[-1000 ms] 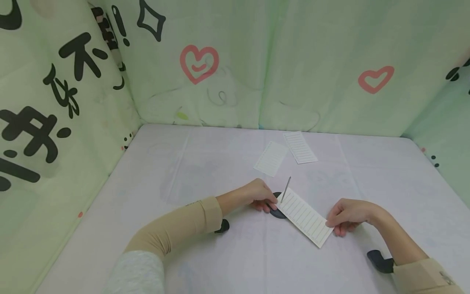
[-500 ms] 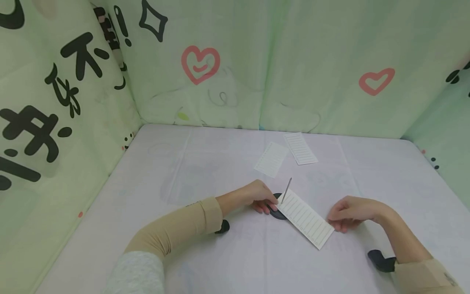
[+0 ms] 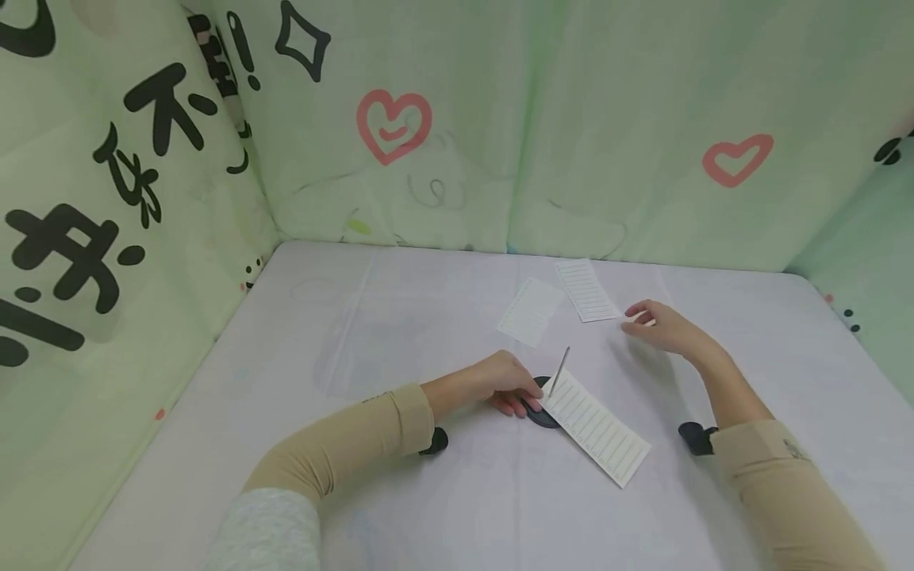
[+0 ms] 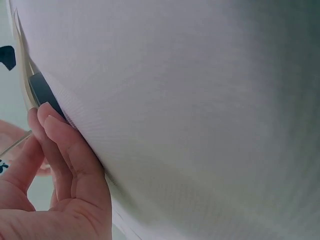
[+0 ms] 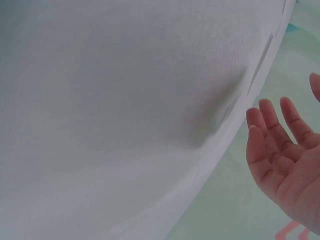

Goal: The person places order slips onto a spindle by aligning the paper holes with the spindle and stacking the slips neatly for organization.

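Observation:
A black round base (image 3: 537, 412) with a thin upright metal spike (image 3: 559, 371) stands on the white table (image 3: 400, 333). My left hand (image 3: 524, 396) holds the base at its left edge, with its fingertips (image 4: 47, 117) against the dark base (image 4: 41, 91). A long lined paper slip (image 3: 597, 429) lies flat with one end at the foot of the spike. My right hand (image 3: 638, 318) hovers open, fingers relaxed, just right of a second lined slip (image 3: 587, 290) further back. In the right wrist view its palm (image 5: 282, 150) is empty.
A third, paler slip (image 3: 531, 311) lies left of the far one. Pale green fabric walls (image 3: 585, 135) with hearts and black lettering close in the table at the back and both sides. Black wrist-camera mounts (image 3: 695, 438) sit under both forearms.
My right hand let go of the near slip's right end and moved back across the table to the far lined slip. The left hand, base and near slip stayed put.

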A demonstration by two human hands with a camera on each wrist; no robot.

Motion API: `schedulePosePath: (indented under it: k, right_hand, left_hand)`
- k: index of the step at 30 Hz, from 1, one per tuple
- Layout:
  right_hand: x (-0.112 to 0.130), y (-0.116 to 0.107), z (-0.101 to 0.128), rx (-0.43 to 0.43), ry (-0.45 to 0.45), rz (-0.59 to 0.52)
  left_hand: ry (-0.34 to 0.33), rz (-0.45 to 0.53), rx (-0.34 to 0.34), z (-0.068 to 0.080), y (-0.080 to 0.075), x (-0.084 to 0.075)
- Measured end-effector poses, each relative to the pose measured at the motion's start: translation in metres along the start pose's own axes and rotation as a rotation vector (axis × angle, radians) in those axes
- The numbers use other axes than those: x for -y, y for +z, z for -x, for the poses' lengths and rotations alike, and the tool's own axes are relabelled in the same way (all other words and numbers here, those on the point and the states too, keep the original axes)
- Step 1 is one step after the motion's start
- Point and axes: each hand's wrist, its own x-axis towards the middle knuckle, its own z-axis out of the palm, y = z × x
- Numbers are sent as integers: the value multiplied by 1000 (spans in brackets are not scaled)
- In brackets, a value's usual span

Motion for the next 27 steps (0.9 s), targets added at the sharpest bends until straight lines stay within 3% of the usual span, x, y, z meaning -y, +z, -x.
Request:
schedulePosePath:
  k: [5, 13, 27]
  right_hand:
    - [8, -1, -26, -5, -3, 22]
    - [16, 3, -59, -81, 70, 160]
    - [22, 9, -77, -104, 188, 199]
  left_hand:
    - [1, 1, -4, 2, -1, -1]
    - [-2, -3, -1, 4, -1, -2]
    - [1, -2, 5, 2, -1, -1]
